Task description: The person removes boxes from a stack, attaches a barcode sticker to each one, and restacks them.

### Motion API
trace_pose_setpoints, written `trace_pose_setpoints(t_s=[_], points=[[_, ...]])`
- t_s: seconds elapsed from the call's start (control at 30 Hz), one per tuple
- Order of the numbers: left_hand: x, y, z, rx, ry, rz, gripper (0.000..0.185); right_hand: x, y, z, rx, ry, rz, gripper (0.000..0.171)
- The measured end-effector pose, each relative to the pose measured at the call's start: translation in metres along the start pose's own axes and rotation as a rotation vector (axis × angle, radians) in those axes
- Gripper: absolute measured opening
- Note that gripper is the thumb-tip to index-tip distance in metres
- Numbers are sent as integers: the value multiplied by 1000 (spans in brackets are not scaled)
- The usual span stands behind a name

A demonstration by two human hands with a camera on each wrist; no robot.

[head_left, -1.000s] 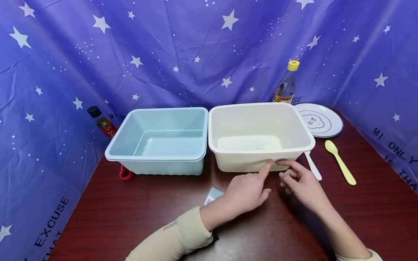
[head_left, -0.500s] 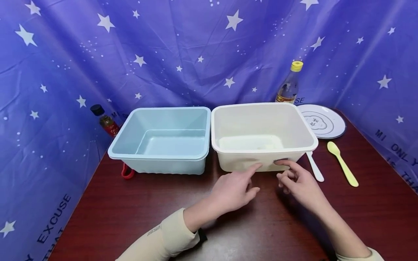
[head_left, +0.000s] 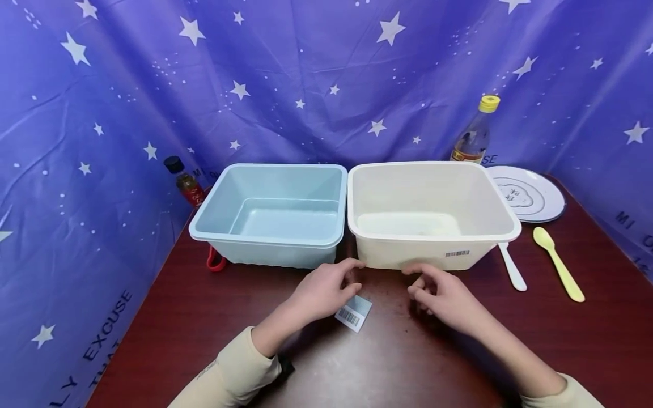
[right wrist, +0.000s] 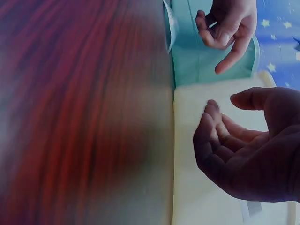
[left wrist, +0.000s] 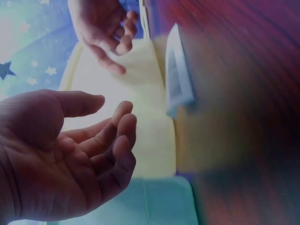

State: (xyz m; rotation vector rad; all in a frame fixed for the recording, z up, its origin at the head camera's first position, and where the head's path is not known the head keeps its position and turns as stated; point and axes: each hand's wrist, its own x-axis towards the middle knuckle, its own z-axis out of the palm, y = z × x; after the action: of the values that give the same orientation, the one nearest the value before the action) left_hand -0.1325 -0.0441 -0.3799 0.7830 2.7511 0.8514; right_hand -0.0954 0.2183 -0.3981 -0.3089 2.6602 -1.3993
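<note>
Ahead and left of the left grip (head_left: pixel 326 289) stands the blue tub (head_left: pixel 275 255); I could jar it by overreaching. The left grip is empty, digits apart. Just right of its thumb, the small packet (head_left: pixel 354 313) sits on the table (head_left: pixel 377 362); a low sweep could knock it away. Ahead of the right grip (head_left: pixel 449 294), also empty, digits apart, the white tub (head_left: pixel 398 252) could slide if pushed.
</note>
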Motion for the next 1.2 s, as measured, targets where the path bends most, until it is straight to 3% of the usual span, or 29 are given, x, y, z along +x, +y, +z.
trace_pose_setpoints(t_s=[0.27,0.5,0.8,0.9,1.03,1.2], points=[[-5,-21,-4,-45,-47,-60,32,12,-13,23,54,-159,69,27],[-1,-30,-1,-170,-154,-109,31,18,-21,38,61,-259,135,22],[2,-35,7,-353,-220,-91,22,20,-29,47,174,-323,136,26],[1,-33,8,-411,-208,-92,16,21,-29,46,155,-325,88,25],[2,-31,7,-477,-155,-113,14,21,-28,46,74,-259,-5,15],[2,-27,6,-614,-91,-134,9,21,-30,47,12,-119,-218,13]])
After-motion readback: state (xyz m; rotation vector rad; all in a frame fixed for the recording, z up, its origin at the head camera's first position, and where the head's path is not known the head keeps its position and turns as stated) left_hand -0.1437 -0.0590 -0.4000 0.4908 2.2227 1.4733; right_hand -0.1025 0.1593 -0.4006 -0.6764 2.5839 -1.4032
